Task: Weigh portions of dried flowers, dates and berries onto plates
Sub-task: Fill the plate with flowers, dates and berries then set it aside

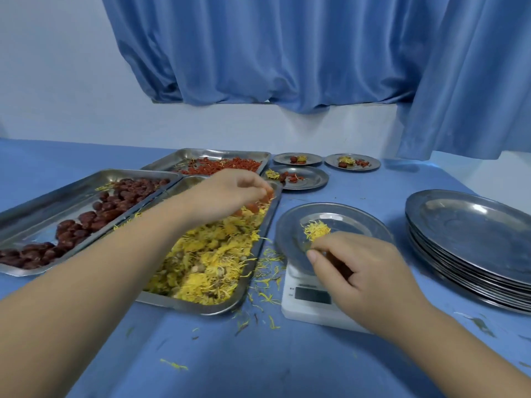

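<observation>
A metal plate (353, 225) sits on a white scale (311, 304) and carries a tuft of yellow dried flowers (316, 229). My right hand (365, 277) hovers over the plate's near rim, fingers curled; what it holds is hidden. My left hand (230, 193) hangs above the far end of the flower tray (207, 307), pinching red berries (267, 198) in its fingertips. A tray of dark red dates (23, 219) lies at the left. Behind both stands a tray of red berries (184, 155).
Three small filled plates (311, 180) (313, 158) (370, 165) stand at the back. A stack of empty metal plates (471, 245) rises at the right. Loose yellow petals (267, 271) litter the blue cloth around the flower tray and scale.
</observation>
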The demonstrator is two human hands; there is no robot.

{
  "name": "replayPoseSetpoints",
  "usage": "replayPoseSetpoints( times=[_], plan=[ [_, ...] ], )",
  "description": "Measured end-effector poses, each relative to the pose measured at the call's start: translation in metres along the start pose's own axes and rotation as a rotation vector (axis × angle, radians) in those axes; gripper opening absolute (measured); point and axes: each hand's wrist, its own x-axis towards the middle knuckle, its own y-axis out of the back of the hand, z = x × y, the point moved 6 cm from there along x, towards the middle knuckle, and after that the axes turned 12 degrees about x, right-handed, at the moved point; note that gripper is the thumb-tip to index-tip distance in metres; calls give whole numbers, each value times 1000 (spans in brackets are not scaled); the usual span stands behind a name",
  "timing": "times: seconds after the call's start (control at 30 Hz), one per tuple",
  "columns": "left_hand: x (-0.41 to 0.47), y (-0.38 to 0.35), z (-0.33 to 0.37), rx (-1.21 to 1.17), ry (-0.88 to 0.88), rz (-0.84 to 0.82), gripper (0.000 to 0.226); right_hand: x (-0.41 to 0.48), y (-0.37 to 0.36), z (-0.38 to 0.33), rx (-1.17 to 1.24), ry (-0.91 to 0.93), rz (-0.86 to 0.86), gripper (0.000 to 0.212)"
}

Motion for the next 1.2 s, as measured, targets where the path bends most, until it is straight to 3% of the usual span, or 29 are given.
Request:
replayPoseSetpoints(
  times=[0.17,0.3,0.5,0.63,0.87,1.0,1.2],
  plan=[
    [2,71,-64,42,167,162,17,30,-45,-21,-158,-4,-37,16],
    [-11,123,-139,229,331,246,24,22,-71,-22,-265,103,-125,25],
    [-40,115,-233,549,536,-42,29,20,-73,-23,-200,121,-74,23],
    [-46,104,-253,593,577,-40,33,20,-72,-24,-185,136,-61,25],
    [-50,111,-253,477,534,159,24,18,-63,-18,-144,118,26,30],
    [-43,116,-217,386,390,257,22,17,-51,-8,-78,75,108,27],
    [-25,78,-118,231,122,155,21,15,-30,8,10,-57,246,21]
  ],
)
